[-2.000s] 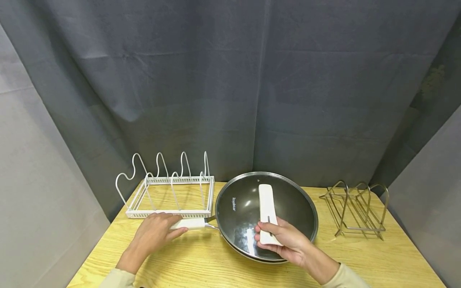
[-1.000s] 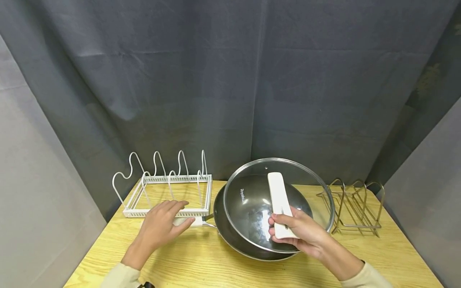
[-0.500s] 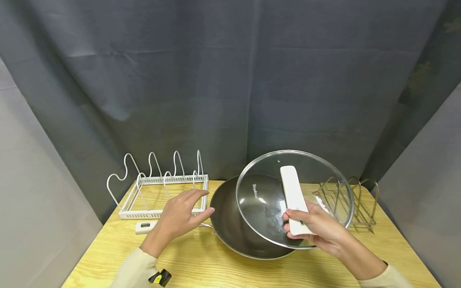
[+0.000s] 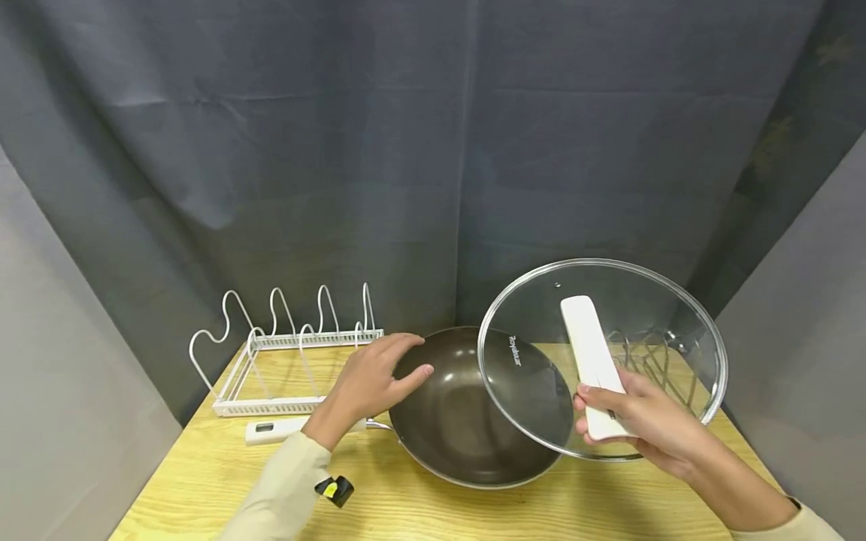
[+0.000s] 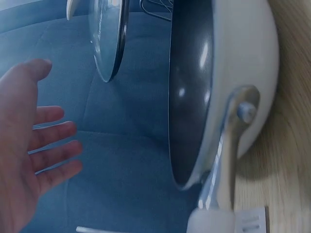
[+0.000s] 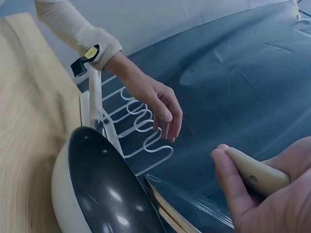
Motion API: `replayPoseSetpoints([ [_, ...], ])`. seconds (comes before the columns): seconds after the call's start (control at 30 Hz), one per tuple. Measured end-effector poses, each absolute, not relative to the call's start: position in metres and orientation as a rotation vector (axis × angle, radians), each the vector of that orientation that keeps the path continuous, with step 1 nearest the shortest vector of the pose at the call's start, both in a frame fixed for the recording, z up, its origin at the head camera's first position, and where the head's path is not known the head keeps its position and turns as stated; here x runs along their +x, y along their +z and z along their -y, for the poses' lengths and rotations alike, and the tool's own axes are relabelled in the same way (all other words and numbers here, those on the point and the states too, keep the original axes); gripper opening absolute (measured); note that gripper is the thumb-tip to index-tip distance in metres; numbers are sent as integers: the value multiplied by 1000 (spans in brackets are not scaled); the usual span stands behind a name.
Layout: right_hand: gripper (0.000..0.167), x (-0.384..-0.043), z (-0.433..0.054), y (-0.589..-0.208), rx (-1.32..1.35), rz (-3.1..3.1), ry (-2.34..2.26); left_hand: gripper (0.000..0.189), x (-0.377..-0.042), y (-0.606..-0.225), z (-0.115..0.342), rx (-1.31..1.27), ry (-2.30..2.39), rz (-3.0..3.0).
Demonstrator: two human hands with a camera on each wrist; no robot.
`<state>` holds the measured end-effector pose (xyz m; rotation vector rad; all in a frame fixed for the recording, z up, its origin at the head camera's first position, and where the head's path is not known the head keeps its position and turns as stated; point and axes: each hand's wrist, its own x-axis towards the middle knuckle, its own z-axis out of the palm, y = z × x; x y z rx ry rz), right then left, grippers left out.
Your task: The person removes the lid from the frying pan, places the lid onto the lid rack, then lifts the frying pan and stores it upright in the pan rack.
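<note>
Lid point(image 4: 594, 357) now off the wok point(image 4: 463, 417)

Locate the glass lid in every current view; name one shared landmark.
Head: glass lid, right of centre, in the right hand.
Left wrist: glass lid, cut off at top, left of the pan.
Right wrist: glass lid, cut off at bottom, right of the pan.
Shared landmark: pan.

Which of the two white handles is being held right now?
The lid handle, gripped by the right hand. The wok handle, on the left, is ungripped: the left hand holds nothing.
</note>
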<state>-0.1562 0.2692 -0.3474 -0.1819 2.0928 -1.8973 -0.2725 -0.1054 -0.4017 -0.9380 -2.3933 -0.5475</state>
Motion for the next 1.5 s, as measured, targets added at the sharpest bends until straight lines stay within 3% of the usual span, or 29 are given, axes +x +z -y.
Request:
replayPoseSetpoints([
  [0.33, 21, -143, -298, -340, -284, -2202, -1874, 49, -304, -401, 74, -1026, -635, 2536],
  [1.13, 34, -119, -336, -314, -130, -2576, -1702, 58, -347, -405, -5, -1216, -783, 2677],
  [1.5, 32, -103, -347, -311, -100, -2720, -1608, 60, -358, -426, -46, -1350, -891, 2680],
])
